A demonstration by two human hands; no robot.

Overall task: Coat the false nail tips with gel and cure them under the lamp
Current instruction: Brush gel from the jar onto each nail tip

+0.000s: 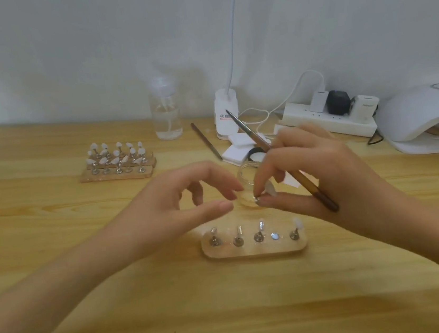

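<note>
My right hand (pixel 313 171) holds a brown gel brush (pixel 275 156) slanted across its fingers, and its fingertips pinch a small metal peg bearing a white nail tip (pixel 270 189). This happens just above a small clear gel jar (pixel 246 188). My left hand (pixel 189 197) hovers beside it, fingers loosely curved and holding nothing. In front lies a wooden holder (pixel 253 250) with several metal pegs; one peg on its right carries a white tip (pixel 297 224) and one magnet spot is bare. The white curing lamp (pixel 422 119) stands at the far right.
A second wooden stand (pixel 118 162) full of white nail tips sits at the back left. Behind the jar are a clear pump bottle (pixel 165 112), a white bottle (pixel 226 115), another brush (pixel 205 140), white pads (pixel 238 147) and a power strip (pixel 328 119) with cables.
</note>
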